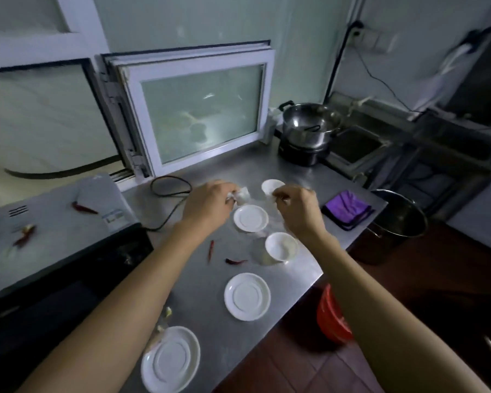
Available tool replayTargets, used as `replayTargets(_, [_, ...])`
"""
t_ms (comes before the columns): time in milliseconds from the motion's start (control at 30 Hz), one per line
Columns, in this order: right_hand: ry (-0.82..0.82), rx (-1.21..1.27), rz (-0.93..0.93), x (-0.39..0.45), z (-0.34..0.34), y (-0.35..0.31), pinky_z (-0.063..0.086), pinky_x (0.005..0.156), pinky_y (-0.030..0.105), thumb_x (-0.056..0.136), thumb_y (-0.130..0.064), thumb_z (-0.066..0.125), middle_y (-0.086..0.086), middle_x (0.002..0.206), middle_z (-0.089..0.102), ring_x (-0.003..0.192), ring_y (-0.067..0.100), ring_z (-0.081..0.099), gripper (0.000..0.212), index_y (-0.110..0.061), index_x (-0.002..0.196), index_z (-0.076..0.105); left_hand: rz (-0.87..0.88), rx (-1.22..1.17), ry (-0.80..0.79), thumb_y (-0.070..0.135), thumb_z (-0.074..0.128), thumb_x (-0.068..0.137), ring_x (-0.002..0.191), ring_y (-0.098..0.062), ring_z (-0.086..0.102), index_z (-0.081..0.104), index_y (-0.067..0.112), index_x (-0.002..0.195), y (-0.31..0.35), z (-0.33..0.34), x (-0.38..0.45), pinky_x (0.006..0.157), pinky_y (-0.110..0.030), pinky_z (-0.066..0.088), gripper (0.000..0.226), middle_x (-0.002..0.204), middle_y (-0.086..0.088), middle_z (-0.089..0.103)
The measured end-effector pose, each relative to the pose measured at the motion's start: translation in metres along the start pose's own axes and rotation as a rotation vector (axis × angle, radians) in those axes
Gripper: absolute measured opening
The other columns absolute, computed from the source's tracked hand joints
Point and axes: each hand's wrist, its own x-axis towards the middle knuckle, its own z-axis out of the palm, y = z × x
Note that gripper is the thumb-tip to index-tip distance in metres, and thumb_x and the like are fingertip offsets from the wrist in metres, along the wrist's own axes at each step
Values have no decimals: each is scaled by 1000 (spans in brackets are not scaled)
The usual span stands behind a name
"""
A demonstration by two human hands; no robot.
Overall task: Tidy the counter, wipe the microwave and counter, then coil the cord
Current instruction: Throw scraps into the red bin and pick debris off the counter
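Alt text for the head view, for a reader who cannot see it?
Left hand grips crumpled white scraps and right hand pinches a small bit over a steel counter with saucers, cups and dried chillies; a microwave sits to the left.

Both hands (207,201) (298,209) above white saucers (250,218)
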Motion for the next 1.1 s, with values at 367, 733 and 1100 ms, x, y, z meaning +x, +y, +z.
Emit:
replayTargets(367, [99, -23, 209, -65, -134, 172, 52, 77, 29, 77, 0, 67, 3, 87, 76, 79, 19, 69, 22, -13, 89, 79, 140, -20, -194, 22, 59, 88, 94, -28, 63, 72, 32, 109, 194, 125, 29, 72, -36, 51, 26, 104, 2, 69])
replayTargets(733, [98, -118, 461, -84, -182, 292, 54, 75, 36, 79, -3, 69, 4, 88, 73, 80, 22, 67, 20, -12, 94, 78, 305, -103, -363, 21, 61, 89, 99, -25, 64, 71, 31, 113, 285, 246, 87, 76, -32, 47, 28, 111, 3, 71])
replayTargets(1100, [70, -160, 630, -67, -171, 379, 49, 73, 26, 84, -11, 72, 6, 90, 73, 78, 14, 62, 12, -9, 95, 78, 360, -184, -521, 20, 62, 93, 101, -25, 64, 71, 28, 118, 319, 354, 154, 75, -32, 46, 28, 115, -2, 70])
